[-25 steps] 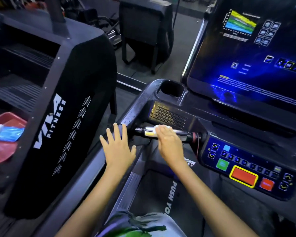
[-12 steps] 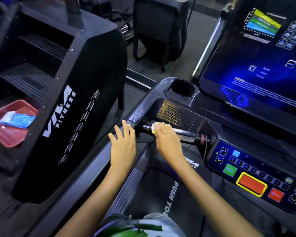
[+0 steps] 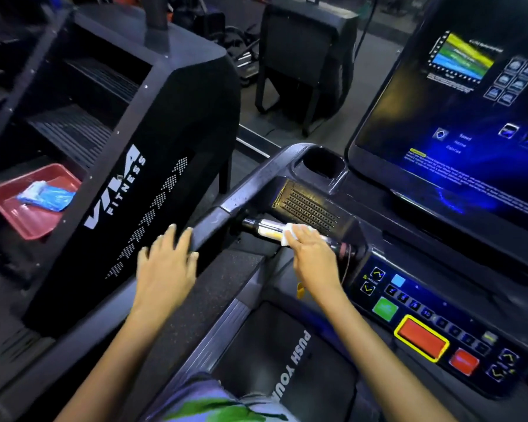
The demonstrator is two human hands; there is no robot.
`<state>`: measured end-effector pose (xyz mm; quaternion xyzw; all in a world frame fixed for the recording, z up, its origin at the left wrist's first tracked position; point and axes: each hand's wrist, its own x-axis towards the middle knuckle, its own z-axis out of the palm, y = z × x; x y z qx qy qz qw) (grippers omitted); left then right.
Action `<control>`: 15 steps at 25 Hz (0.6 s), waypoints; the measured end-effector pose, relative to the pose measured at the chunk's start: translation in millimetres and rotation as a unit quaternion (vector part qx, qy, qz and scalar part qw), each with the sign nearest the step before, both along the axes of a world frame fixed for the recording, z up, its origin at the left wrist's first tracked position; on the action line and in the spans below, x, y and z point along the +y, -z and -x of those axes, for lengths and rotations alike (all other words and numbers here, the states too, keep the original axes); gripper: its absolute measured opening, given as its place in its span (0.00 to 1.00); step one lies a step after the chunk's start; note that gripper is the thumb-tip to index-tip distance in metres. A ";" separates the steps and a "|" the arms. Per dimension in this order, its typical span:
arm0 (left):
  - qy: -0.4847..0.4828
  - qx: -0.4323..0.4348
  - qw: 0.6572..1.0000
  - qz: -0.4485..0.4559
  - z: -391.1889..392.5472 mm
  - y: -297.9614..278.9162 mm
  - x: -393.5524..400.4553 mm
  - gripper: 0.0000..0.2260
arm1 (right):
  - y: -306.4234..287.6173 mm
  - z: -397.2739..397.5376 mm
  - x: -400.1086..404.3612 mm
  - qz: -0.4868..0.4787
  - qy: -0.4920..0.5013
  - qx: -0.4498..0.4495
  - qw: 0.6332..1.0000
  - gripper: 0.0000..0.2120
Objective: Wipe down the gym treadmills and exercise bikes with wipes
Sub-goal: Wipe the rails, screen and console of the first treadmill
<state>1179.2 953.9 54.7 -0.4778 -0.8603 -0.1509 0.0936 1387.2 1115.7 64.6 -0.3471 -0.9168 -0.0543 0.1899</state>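
Note:
A chrome grip bar (image 3: 261, 227) runs across the front of the treadmill console. My right hand (image 3: 313, 258) lies over it with fingers curled, pressing a white wipe (image 3: 288, 235) against the bar near its middle. The bar's left end is bare and shiny. My left hand (image 3: 165, 269) rests flat on the treadmill's dark side rail (image 3: 244, 187), fingers straight, holding nothing.
A button panel (image 3: 424, 333) sits right of the bar, with the lit screen (image 3: 454, 117) above and a cup holder (image 3: 320, 162) behind. A black stair machine (image 3: 153, 178) stands close on the left, where a red tray (image 3: 22, 220) holds a blue wipe pack (image 3: 45, 196). The treadmill belt (image 3: 287, 354) lies below.
My right hand slid the wipe to the bar's left end, then back toward the right, uncovering the left end. My left hand stayed flat on the rail, slightly farther from the bar.

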 end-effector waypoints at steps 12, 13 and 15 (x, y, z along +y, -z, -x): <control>-0.056 0.112 0.992 0.006 -11.5 20.9 -23.1 0.24 | -9.1 0.4 7.0 0.061 -0.060 -0.066 0.994 0.14; -0.057 0.111 0.992 0.007 -11.9 19.8 -22.7 0.24 | -8.5 5.7 7.7 0.063 -0.077 -0.077 0.992 0.15; -0.059 0.108 0.992 0.009 -13.1 17.1 -21.8 0.24 | -12.0 -1.6 11.2 0.052 -0.105 -0.109 0.987 0.16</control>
